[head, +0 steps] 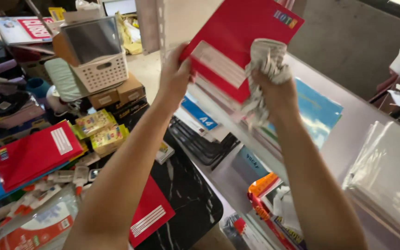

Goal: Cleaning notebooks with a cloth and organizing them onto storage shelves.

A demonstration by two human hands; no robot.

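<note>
My left hand (176, 74) grips the lower left edge of a red notebook (241, 32) and holds it up in front of a metal shelf. A pale label strip shows on the notebook's cover. My right hand (276, 90) is closed on a crumpled grey-white cloth (267, 58), which presses against the notebook's right side. Both forearms reach up from the bottom of the view.
The shelf (348, 134) carries a blue notebook (318, 111) and clear plastic sleeves (390, 176). Lower shelves hold paper packs and stationery. At left lie a red and blue notebook stack (28, 157), yellow packets (100, 129), a white basket (103, 69), cardboard boxes and glue bottles.
</note>
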